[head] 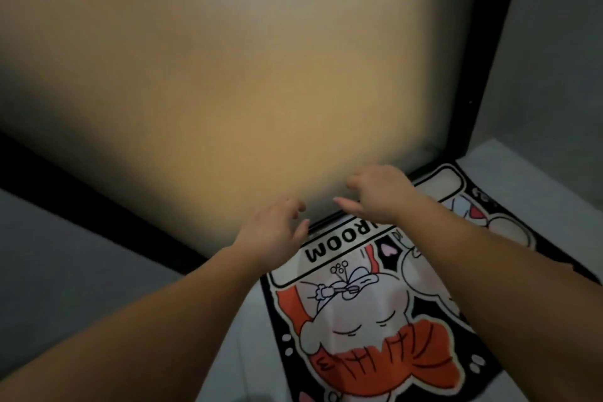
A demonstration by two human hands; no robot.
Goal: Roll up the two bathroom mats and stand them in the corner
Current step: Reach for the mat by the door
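With both hands spread, left hand (274, 225) and right hand (380, 192) empty over the mat (375, 320) edge by the frosted door (228, 75), could fumble the tucked edge, roll skewing loose.

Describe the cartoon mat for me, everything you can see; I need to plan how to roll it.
The mat lies flat and unrolled on the pale floor, its far edge against the black frame of the frosted door. It looks like soft printed pile: black border, white cartoon figures, orange hair, small hearts, and a white banner with letters reading "ROOM" upside down. Both hands hover open over its far edge, left hand, right hand; contact cannot be told.
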